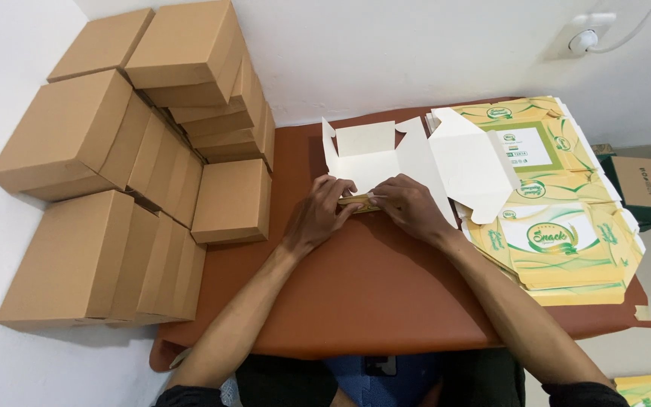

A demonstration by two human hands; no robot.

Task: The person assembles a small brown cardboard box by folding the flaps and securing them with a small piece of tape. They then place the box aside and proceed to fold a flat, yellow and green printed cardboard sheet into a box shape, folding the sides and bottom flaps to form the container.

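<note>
Your left hand [318, 213] and right hand [408, 205] meet, fingers curled tight, pinching the near flap of the flat box blank [386, 154], though how firmly is hard to tell. It lies white side up on the brown table [371, 301]. A stack of printed blanks [566, 226] sits right; brown cartons [114, 173] crowd left.

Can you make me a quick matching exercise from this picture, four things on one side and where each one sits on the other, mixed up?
1. brown cardboard boxes
2. stack of printed flat cartons
3. white box blank
4. wall socket

A. under both hands, table middle
B. on the wall, upper right
C. piled at the left
D. right side of the table

Pairs: 1-C, 2-D, 3-A, 4-B
</note>
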